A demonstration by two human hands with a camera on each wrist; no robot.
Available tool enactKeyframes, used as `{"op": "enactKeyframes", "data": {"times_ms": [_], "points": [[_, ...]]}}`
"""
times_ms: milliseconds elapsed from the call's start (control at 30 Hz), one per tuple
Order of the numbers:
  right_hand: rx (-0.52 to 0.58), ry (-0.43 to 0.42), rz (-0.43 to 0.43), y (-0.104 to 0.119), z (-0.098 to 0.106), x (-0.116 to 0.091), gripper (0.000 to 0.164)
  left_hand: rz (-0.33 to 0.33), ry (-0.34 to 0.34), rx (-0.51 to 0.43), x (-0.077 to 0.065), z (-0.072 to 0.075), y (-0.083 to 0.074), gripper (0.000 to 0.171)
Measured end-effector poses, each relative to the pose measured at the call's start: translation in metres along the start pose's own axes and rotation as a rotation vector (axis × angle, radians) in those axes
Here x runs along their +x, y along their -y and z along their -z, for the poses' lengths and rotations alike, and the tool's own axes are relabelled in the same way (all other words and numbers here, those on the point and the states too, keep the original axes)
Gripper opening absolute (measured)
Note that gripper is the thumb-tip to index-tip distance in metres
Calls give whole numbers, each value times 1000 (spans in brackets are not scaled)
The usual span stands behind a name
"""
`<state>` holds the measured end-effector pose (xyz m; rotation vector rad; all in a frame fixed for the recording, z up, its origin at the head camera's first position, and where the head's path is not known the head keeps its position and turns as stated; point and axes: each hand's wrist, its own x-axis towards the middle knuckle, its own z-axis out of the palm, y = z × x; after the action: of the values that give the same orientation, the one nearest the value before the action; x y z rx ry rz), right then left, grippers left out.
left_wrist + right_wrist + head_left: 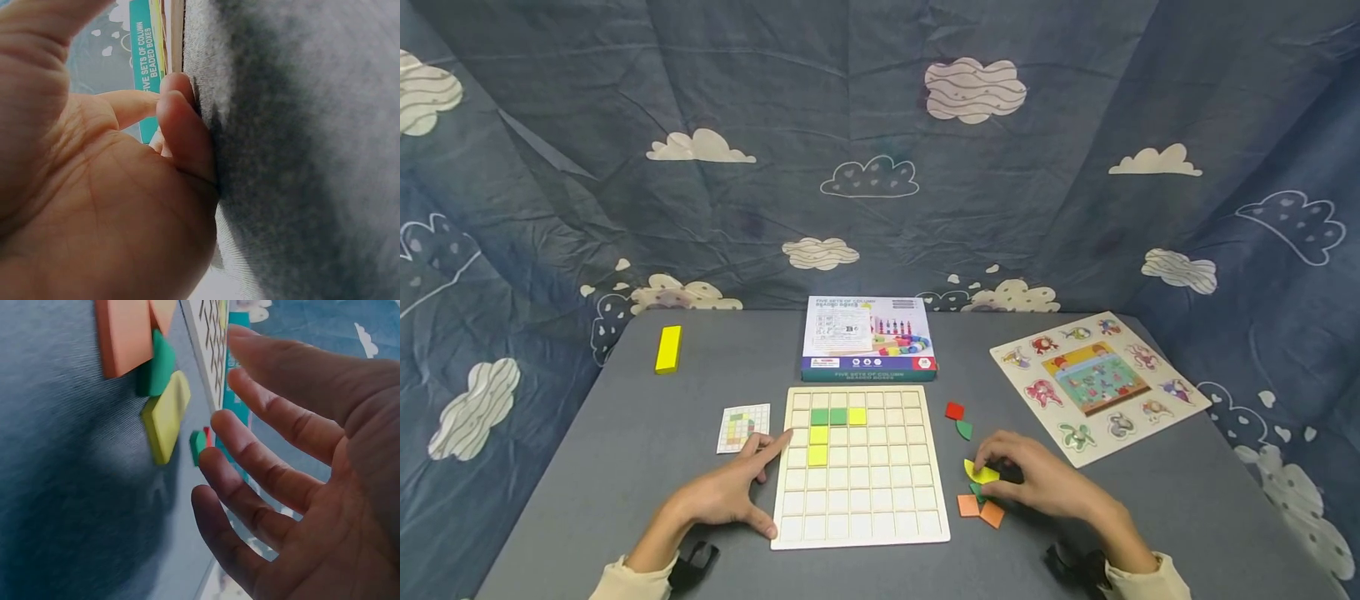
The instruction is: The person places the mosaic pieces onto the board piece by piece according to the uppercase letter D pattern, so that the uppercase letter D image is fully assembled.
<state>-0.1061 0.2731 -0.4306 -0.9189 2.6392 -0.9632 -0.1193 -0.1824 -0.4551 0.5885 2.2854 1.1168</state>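
A light wooden grid board [865, 500] lies in front of me, with green and yellow square tiles [829, 416] in some of its upper left cells. My left hand [722, 492] rests at its left side, index fingertip and thumb touching the edge. To the right of the board, my right hand [1045, 479] hovers over a small group of loose pieces, fingers spread and slightly bent in the right wrist view. Beneath the fingers lies a yellow piece [166, 419], beside a green piece [156, 365] and orange square tiles [125, 337]. Nothing shows between the right fingers and thumb.
A small pattern card [743, 427] lies left of the board. Behind the board is a bead game box [868, 337]. A yellow block [667, 350] lies far left, a sea-animal puzzle board [1097, 387] at right. A red square [954, 411] and green piece [964, 430] lie nearer.
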Motion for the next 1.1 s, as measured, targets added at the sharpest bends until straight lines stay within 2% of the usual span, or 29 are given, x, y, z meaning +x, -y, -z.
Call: {"op": "enactKeyframes", "data": {"times_ms": [133,400,833,1100], "points": [[13,-31,-2,-5,-3,-7,19,4,-5,7,0,-1,0,131],[7,-24,-58,-13,-6,-18,19,-7,-7,19,2,-5,0,131],[-20,-52,-39,-19,-10,-10,15,-8,-3,8,0,-1,0,130],[-61,-34,-86,-16,-9,-5,15,-12,10,-2,-1,-1,-1,131]]}}
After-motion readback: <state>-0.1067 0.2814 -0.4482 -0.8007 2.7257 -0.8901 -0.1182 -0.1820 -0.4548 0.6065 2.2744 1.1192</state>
